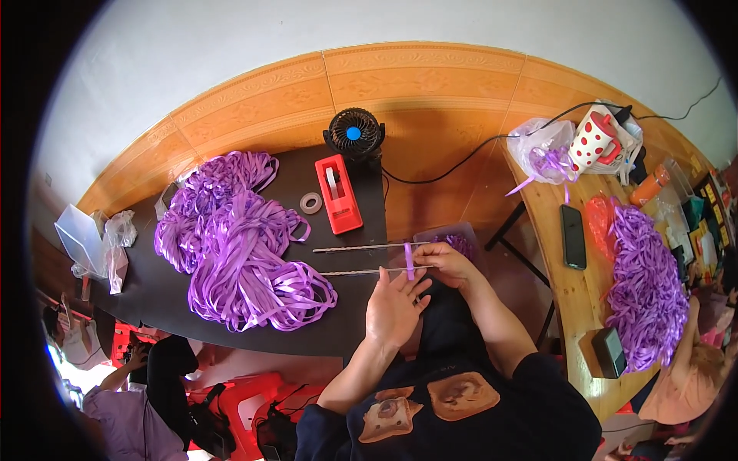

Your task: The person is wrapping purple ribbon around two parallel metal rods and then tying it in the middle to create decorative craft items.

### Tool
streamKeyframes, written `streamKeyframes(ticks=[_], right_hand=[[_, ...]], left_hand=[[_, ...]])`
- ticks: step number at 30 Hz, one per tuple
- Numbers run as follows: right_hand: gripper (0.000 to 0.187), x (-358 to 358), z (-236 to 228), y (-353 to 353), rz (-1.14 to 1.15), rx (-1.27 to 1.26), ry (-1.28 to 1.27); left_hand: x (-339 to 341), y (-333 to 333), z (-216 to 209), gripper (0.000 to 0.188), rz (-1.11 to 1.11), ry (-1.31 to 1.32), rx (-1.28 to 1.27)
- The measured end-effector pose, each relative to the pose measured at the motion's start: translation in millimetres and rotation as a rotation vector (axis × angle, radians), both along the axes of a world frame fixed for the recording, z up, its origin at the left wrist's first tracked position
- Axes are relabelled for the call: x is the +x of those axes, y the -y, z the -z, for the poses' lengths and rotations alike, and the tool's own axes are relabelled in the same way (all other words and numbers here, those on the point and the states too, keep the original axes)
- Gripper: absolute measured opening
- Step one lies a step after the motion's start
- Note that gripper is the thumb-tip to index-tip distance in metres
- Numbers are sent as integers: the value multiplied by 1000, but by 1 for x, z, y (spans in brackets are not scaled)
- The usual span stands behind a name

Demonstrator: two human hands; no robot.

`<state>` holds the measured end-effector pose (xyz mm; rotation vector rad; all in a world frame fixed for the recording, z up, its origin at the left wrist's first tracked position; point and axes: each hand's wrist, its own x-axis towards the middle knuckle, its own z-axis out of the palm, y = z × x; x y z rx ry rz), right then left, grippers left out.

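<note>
Ribbon heap (238,253) at 9 o'clock from the hands, tape dispenser (346,213) about 10:30, clear of them. Left hand (392,313) is palm up, fingers spread, under a purple strip (409,263) crossing two rods (354,272), probably parallel to spread it. Right hand (448,263): fingers curled at the rod ends, can't tell what's pinched. Phone (573,237) near 2:30.

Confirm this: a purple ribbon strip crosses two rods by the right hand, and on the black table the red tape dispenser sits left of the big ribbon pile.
Wrong side: the head view shows the red tape dispenser right of the big ribbon pile on the black table. The purple ribbon strip crosses two rods by the right hand.
</note>
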<state>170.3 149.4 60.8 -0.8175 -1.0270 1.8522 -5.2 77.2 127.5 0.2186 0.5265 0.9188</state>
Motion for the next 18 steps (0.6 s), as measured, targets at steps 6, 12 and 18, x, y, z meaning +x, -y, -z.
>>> streamKeyframes(ticks=[6,12,18], right_hand=[[19,-11,3,-14,-159,-5,-13],[22,-17,8,-14,-160,16,-97],[33,-24,-8,-5,7,-47,-37]], left_hand=[[0,0,1,71,-2,12,15],[0,0,1,73,-8,6,28],[-3,0,4,75,5,3,53]])
